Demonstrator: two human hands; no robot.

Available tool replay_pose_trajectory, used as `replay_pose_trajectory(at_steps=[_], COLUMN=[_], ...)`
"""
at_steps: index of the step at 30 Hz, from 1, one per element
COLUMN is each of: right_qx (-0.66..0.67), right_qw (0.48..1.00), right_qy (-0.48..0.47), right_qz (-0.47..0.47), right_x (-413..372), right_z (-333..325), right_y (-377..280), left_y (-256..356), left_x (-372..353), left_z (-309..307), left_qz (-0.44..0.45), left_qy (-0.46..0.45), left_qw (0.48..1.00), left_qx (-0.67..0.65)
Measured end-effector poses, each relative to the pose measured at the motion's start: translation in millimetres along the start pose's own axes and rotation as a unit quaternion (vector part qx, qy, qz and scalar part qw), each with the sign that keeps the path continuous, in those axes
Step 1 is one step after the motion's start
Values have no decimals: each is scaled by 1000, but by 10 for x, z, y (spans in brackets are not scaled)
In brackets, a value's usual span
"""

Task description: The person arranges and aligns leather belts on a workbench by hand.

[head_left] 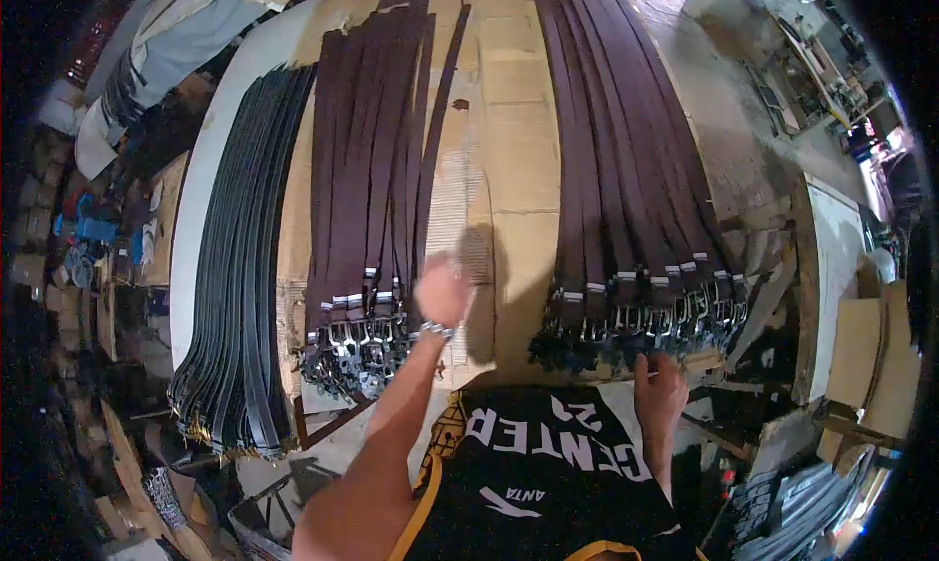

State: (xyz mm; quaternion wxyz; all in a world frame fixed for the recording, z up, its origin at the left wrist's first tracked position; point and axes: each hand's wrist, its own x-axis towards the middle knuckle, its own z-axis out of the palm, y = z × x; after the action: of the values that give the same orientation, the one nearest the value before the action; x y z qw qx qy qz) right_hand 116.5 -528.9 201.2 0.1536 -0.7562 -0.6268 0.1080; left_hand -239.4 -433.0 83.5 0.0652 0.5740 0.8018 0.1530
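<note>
My left hand (445, 292) is smeared by motion over the cardboard, just right of the left bundle of dark brown belts (362, 170); its fingers cannot be made out. A metal watch band circles that wrist. The metal buckles (357, 351) of this bundle lie to the hand's left. At the near edge of the right bundle of dark brown belts (626, 150), my right hand (662, 385) is closed with curled fingers, close below the buckles (665, 316). Whatever it may grip there is too small to make out. White marks band the belts near their buckles.
A row of black belts (240, 238) with gold-coloured ends lies at the table's left side. Flattened cardboard (518, 160) covers the tabletop between the brown bundles. Cardboard pieces (861, 356) stand at the right. Crowded shelves (59, 277) line the left.
</note>
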Motion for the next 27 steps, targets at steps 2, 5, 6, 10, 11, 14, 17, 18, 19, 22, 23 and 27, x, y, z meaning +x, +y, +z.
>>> replay_pose_trajectory(at_steps=[2, 5, 6, 10, 11, 14, 17, 18, 19, 22, 23, 27], right_qx=[44, 70, 74, 131, 127, 123, 138, 154, 170, 279, 330, 473], right_qw=[998, 993, 990, 977, 974, 967, 957, 952, 946, 902, 884, 788], right_qy=[-34, -84, -98, -133, -143, -155, -163, -176, -192, -251, -230, -303], right_qz=[-15, -52, -65, -106, -120, -159, -196, -197, -200, -212, -238, -253], right_x=[81, 209, 250, 358, 388, 428, 436, 425, 408, 364, 347, 348], right_z=[2, 73, 110, 137, 142, 143, 173, 181, 205, 351, 382, 416], right_y=[-96, -244, -319, -626, -679, -782, -787, -813, -854, -940, -1015, -1319], left_y=[-516, -1113, -1098, -1059, -1276, -1681, -1634, -1721, -1739, -1163, -843, 370], left_x=[-95, -326, -322, -263, -271, -211, -145, -99, -87, 78, 98, -63], left_z=[-254, -252, -329, -550, -398, -342, -602, -712, -758, -1323, -1488, -1656], left_qz=[-116, -169, -168, -289, -293, -286, -224, -199, -61, -112, -102, -198], left_qy=[7, 116, 127, 148, 114, 9, 46, 14, 113, -37, -75, -183], left_qw=[984, 962, 957, 926, 926, 924, 962, 977, 992, 967, 933, 729], left_qx=[137, 178, 200, 194, 210, 252, 151, 73, 6, -228, -336, -630])
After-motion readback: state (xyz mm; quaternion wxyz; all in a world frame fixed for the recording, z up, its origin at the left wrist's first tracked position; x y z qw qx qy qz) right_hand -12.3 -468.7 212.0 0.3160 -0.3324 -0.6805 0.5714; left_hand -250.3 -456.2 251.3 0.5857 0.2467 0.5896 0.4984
